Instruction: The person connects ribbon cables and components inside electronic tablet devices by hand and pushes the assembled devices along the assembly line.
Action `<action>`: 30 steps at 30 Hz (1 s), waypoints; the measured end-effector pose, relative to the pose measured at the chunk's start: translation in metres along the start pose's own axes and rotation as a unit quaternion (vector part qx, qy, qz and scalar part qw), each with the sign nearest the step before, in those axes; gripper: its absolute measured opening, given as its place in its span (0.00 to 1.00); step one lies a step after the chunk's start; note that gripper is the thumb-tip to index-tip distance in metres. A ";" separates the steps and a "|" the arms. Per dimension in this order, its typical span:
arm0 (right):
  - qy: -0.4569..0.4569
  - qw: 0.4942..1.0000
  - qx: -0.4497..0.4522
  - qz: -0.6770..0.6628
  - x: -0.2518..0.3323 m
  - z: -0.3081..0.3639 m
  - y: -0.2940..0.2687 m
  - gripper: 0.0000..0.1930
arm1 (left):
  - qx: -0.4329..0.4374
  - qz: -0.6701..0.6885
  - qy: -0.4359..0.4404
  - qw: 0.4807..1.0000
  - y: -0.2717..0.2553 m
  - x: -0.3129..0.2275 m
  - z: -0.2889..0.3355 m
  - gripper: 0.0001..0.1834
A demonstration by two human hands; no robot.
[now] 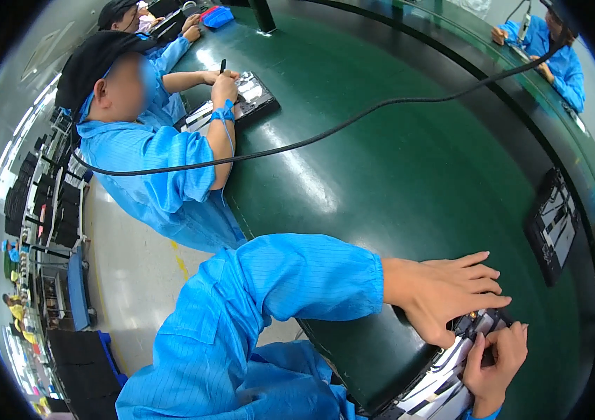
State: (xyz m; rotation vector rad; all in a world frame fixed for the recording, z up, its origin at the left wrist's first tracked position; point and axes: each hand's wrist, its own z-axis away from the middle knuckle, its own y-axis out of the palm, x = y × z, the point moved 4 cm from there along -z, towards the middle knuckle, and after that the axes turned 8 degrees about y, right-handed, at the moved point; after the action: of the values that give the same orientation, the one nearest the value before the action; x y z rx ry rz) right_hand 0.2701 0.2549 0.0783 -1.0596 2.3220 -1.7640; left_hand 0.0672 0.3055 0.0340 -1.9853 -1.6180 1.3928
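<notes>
An opened flat electronic device lies on the green worktop in front of me, its silver and black inner parts showing. My left hand rests across its far end, fingers stretched out and spread, thumb at the near side. Beside it, at the device's right edge, my right hand has its fingers bent and thumb pressed toward them. Whatever is between those fingertips is too small to make out. Part of the device runs out of the picture at the lower edge.
A second opened device lies at the right, by the dark rail. At left, a co-worker in blue holds a dark pen-like tool over another device. A black cable crosses the view. A blue tray stands farther off.
</notes>
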 end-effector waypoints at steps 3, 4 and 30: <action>0.009 1.000 -0.007 -0.001 -0.001 0.003 0.000 0.11 | -0.013 0.016 -0.003 1.000 0.005 -0.001 -0.001 0.58; 0.008 1.000 -0.007 0.003 -0.003 0.005 -0.002 0.10 | -0.024 0.027 0.001 0.999 0.004 -0.003 -0.002 0.58; -0.008 0.999 -0.040 0.028 -0.011 0.029 -0.030 0.11 | -0.031 0.010 0.014 0.999 0.027 -0.022 -0.024 0.51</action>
State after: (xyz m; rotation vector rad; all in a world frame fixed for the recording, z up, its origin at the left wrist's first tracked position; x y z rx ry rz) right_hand 0.3054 0.2325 0.0895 -1.0042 2.4057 -1.6511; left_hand 0.1043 0.2859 0.0401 -2.0512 -1.6526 1.3301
